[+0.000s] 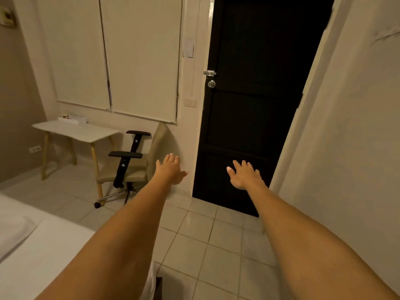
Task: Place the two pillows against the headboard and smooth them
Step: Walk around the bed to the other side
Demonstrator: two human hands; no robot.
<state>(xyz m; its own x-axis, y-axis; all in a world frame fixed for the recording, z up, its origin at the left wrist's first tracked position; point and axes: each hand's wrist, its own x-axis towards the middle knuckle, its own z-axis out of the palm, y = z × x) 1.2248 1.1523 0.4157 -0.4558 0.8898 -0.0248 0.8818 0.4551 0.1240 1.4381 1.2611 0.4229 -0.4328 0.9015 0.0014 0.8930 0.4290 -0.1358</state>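
Both my arms stretch straight out in front of me over the tiled floor. My left hand (pixel 171 169) is flat with fingers apart and holds nothing. My right hand (pixel 245 175) is likewise spread and empty, in front of the dark door. At the lower left lies the bed (pixel 43 252) with a white sheet. A soft white fold, possibly a pillow (pixel 13 232), lies at its left edge, well away from both hands. No headboard is in view.
A black door (pixel 253 105) stands ahead, a white wall (pixel 350 126) to its right. A beige office chair (pixel 134 165) and a small white table (pixel 75 131) stand at the left under closed window blinds. Tiled floor (pixel 216 245) lies between bed and door.
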